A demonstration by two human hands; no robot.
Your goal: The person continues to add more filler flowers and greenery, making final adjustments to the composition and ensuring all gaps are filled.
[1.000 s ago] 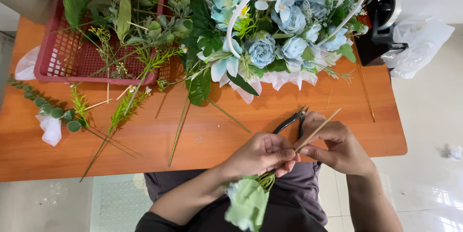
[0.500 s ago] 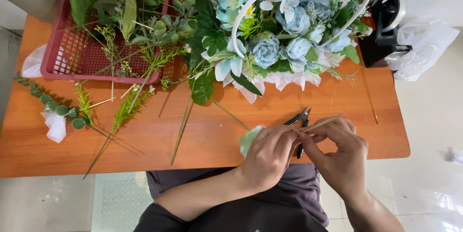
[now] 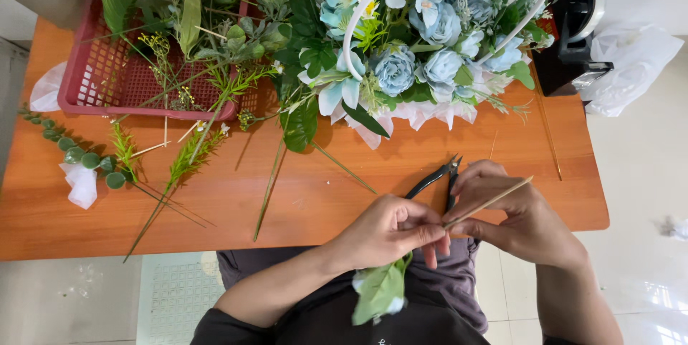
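Table [image 3: 430, 166] orange-brown wood. Mesh basket [image 3: 107, 80] red-pink. Flower arrangement [image 3: 416, 44] pale blue and white blooms, green leaves, white hoop handle. Cutters [image 3: 433, 180] black. Stick [image 3: 491, 202] tan. Held leaf sprig [image 3: 380, 291] light green.

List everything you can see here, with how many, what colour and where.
table: one, orange wood, centre
basket: one, red plastic mesh, far left, holds greenery
flower arrangement: one, blue and white with white hoop handle, far centre
cutters: one, black, beside the hands
eucalyptus sprig: one, green, left edge
loose stems: several, green, mid-table
tape dispenser: one, black, far right
stick: one, tan, in both hands
leafy sprig: one, pale green, under left hand
left hand: gripping stick
right hand: gripping stick
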